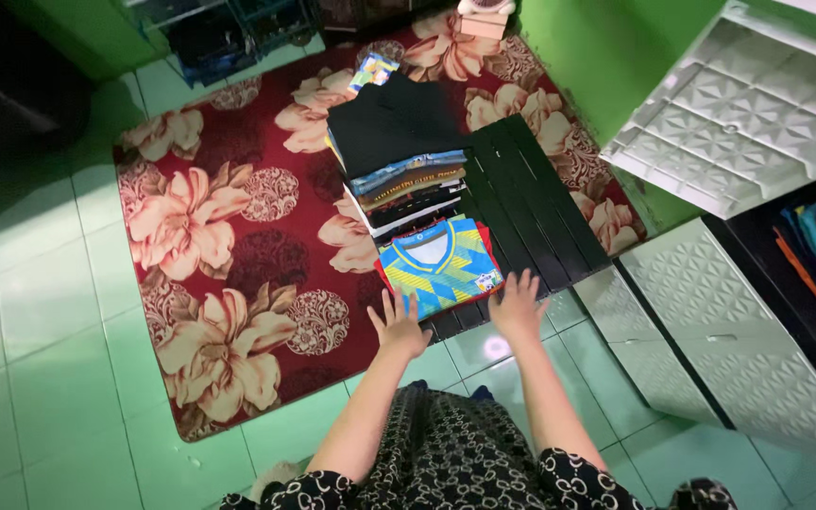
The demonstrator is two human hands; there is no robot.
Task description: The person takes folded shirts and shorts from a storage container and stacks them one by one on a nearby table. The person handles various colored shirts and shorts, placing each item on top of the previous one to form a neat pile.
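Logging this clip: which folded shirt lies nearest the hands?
The blue-and-yellow patterned jersey, at the stack's near end, just beyond both hands' fingers; the darker folded shirts lie farther away.

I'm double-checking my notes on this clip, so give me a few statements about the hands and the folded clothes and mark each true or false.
1. Both hands, left hand and right hand, are open with fingers spread. True.
2. The folded blue and yellow patterned shirt lies nearest the hands. True.
3. The right hand grips a hanger. False: it holds nothing.
4. The stack of folded shirts has a black one on top. True.
5. The red floral rug is plain blue. False: red with large pale flowers.
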